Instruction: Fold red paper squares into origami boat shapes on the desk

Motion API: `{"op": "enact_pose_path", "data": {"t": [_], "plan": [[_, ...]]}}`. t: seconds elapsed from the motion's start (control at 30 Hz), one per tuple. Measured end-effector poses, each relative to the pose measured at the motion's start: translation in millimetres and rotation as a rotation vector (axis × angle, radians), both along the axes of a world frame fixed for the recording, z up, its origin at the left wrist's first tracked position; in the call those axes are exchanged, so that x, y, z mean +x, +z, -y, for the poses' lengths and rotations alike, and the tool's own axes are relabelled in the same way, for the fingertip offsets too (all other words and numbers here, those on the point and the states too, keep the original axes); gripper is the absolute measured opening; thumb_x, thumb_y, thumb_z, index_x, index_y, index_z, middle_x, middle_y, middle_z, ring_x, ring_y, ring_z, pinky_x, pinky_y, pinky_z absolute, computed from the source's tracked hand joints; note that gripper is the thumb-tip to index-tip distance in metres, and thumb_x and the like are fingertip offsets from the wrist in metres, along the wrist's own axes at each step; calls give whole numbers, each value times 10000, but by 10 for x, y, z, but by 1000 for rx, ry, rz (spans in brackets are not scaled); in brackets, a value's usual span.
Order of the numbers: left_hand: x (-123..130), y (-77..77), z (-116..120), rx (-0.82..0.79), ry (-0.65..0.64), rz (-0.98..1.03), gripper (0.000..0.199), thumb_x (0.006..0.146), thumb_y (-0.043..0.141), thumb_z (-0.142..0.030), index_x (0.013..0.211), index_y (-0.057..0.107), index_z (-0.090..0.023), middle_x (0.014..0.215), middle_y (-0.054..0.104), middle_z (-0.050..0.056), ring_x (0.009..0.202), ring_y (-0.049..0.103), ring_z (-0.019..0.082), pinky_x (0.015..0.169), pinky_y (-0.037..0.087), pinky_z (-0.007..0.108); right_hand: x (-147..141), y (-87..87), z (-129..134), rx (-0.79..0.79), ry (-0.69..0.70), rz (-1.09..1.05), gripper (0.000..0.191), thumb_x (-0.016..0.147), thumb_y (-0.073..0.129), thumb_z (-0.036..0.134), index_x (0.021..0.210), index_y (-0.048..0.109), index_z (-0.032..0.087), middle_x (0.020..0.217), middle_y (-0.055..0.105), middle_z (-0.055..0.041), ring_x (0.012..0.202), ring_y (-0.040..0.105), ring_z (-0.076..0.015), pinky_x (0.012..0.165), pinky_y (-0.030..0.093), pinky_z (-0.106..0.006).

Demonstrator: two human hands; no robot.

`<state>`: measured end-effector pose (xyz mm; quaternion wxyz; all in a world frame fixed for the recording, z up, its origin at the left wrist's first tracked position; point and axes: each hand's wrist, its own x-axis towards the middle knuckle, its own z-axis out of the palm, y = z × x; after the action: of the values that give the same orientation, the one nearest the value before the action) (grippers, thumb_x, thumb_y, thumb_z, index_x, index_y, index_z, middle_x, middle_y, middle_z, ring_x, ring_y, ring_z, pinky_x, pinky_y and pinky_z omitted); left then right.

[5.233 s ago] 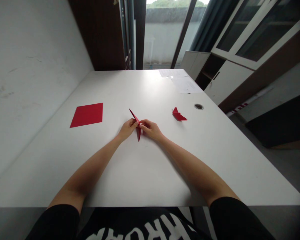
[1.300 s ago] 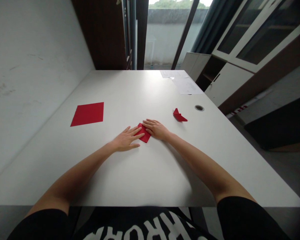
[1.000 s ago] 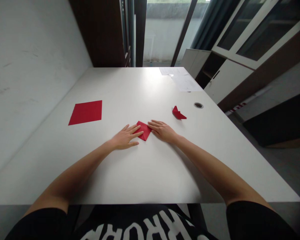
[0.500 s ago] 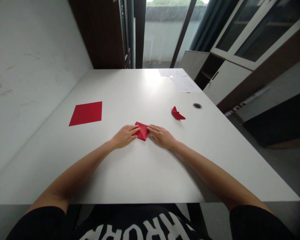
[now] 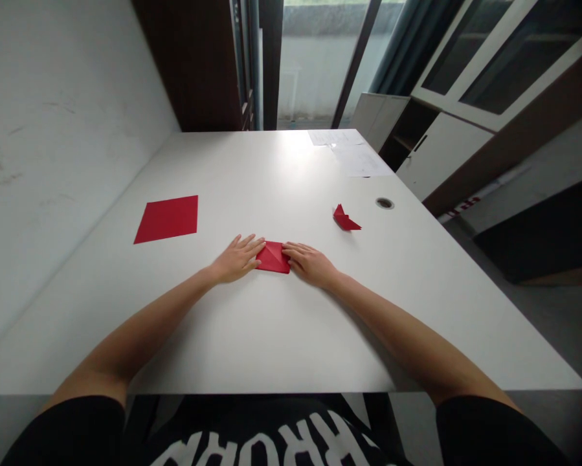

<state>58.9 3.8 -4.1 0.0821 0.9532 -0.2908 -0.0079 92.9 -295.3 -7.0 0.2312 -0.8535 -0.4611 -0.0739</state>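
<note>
I see the folded red paper (image 5: pixel 272 257) mid-frame on the white table (image 5: pixel 271 336). Neither hand grips it: my left hand (image 5: pixel 236 259) and right hand (image 5: pixel 310 266) lie open, fingertips touching its sides. It's light and soft; I'd take it by an edge.

L hand (image 5: pixel 237 259), origami (image 5: pixel 272 257), R hand (image 5: pixel 310 265), on desk (image 5: pixel 271 336)

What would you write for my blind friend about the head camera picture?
Two bare hands, the left hand and the right hand, press on a folded piece of red paper from both sides on a white table. A flat red paper square lies to the left, and a small folded red paper shape sits to the right.
</note>
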Motion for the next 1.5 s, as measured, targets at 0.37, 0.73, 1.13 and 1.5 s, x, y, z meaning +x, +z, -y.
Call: {"op": "enact_pose_path", "data": {"t": [0.37,0.73,1.13,1.5], "plan": [[-246,150,-180,-13,-112,-45,549,1070,291,-483,1587,353,-310,1642,370,20,1552,249,255,1267,128,520,43,-58,3,5,-4,25,396,1002,478,179,1374,604,230,1420,632,-73,1352,570,-237,1151,477,-466],[-532,273,-257,-139,-235,-50,422,1056,394,-369,1439,568,-334,1459,607,8,1468,413,233,1251,254,511,46,-2,33,2,10,-23,450,980,485,162,1408,583,263,1436,620,-52,1371,552,-235,1151,480,-473],[8,36,58,-87,-22,-2,585,1044,411,-437,1593,330,-254,1647,355,79,1543,270,287,1244,210,569,-237,80,-45,-38,132,31,484,1032,497,328,1509,483,247,1590,443,-83,1473,421,-254,1228,366,-509],[-47,92,-42,-94,39,23,496,1041,382,-370,1530,452,-317,1571,485,29,1505,331,296,1217,226,593,-112,133,53,-10,117,-17,279,975,561,245,1205,716,268,1323,700,-37,1287,622,-235,1163,448,-468]]}}
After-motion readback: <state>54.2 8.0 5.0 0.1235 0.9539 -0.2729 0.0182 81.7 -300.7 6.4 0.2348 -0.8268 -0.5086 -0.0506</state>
